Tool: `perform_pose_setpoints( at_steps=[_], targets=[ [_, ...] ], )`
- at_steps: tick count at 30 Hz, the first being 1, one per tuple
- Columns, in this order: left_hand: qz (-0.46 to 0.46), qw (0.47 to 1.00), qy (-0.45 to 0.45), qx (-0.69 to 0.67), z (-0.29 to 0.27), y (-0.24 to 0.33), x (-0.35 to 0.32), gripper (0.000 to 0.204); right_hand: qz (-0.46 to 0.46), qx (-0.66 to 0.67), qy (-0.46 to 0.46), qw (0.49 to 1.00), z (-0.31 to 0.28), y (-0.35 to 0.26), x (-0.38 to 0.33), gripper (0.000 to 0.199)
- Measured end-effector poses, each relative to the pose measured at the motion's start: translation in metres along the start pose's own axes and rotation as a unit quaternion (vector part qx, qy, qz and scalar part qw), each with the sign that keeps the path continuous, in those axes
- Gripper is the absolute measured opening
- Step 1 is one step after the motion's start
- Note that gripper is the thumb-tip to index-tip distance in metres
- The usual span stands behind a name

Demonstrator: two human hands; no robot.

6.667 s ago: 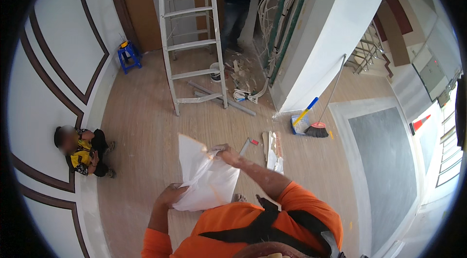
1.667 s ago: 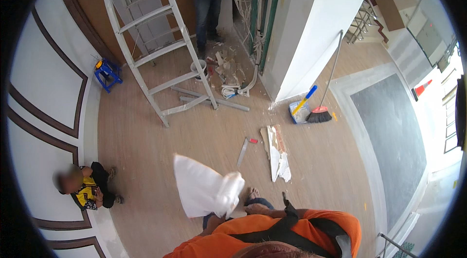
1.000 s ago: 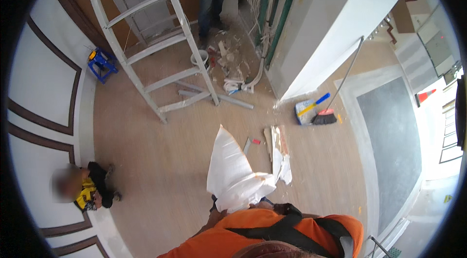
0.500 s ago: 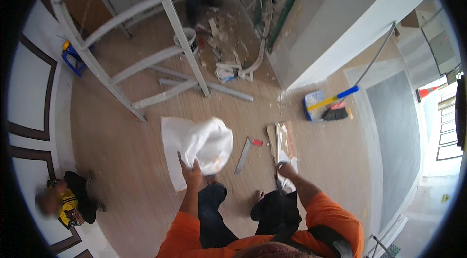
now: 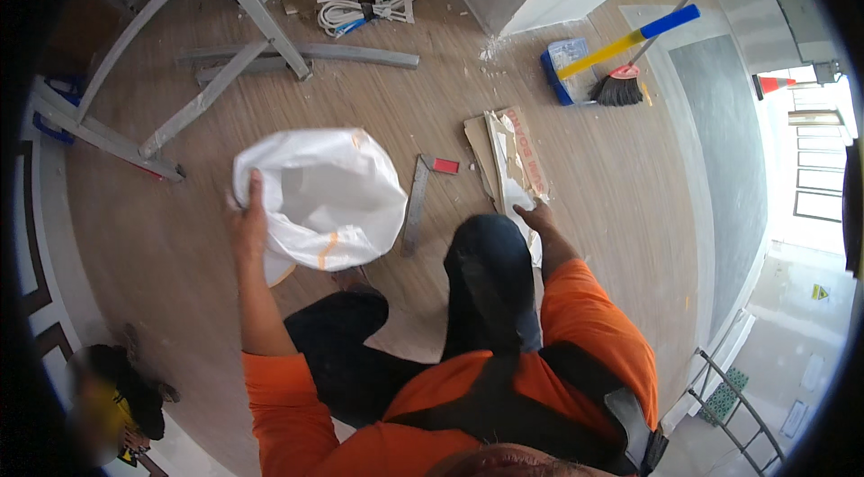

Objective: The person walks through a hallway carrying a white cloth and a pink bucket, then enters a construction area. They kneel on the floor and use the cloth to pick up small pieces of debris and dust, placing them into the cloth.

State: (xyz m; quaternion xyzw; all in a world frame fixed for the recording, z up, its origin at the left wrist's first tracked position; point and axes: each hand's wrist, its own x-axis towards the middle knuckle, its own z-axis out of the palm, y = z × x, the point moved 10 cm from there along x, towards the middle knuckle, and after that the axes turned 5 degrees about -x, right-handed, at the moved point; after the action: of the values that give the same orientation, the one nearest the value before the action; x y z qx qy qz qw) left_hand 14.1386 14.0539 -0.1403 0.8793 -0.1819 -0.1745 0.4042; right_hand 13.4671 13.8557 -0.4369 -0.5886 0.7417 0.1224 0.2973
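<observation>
We are holding a white, orange-striped plastic sack (image 5: 315,198) and touching broken white-and-brown plasterboard pieces (image 5: 506,153).
At centre left, our left hand (image 5: 247,218) is pinching the gaping sack's rim; mid-frame, a grey metal, red-handled square (image 5: 417,202) is lying; right of centre, our right hand (image 5: 540,218) is meeting the plasterboard, its grip unclear.

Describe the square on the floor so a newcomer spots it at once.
From the ladder at upper left, go right and down to the white sack in the person's left hand. Just right of the sack lies the L-shaped square, with the broken boards further right. Its slim grey metal blade and short red arm set it apart from both neighbours.
</observation>
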Motion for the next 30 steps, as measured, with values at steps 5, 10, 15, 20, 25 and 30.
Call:
perform_pose_setpoints(
  at_steps=[5, 10, 15, 20, 25, 30],
  targets=[
    [0.059, 0.992, 0.023, -0.106, -0.038, 0.011, 0.009, 0.065, 0.014, 0.046, 0.042, 0.998, -0.001, -0.015, 0.016, 0.118],
    [0.001, 0.997, 0.064, -0.048, -0.058, -0.050, 0.006, 0.053, 0.031, 0.007, 0.029, 0.999, -0.001, -0.012, 0.052, 0.139],
    [0.003, 0.999, 0.026, -0.048, -0.063, -0.068, 0.001, 0.052, 0.029, -0.041, 0.042, 0.998, -0.002, -0.009, 0.080, 0.147],
    [-0.013, 0.999, -0.001, -0.052, -0.053, -0.055, -0.019, 0.059, 0.017, -0.046, 0.002, 0.999, -0.023, -0.026, 0.083, 0.150],
    [0.026, 1.000, 0.015, 0.009, -0.047, -0.037, -0.033, 0.064, -0.039, -0.078, -0.009, 0.996, -0.031, -0.050, 0.085, 0.151],
    [0.010, 0.998, -0.025, 0.062, -0.020, -0.009, -0.046, 0.060, -0.122, -0.010, 0.005, 0.992, -0.025, -0.052, 0.091, 0.129]
  ],
)
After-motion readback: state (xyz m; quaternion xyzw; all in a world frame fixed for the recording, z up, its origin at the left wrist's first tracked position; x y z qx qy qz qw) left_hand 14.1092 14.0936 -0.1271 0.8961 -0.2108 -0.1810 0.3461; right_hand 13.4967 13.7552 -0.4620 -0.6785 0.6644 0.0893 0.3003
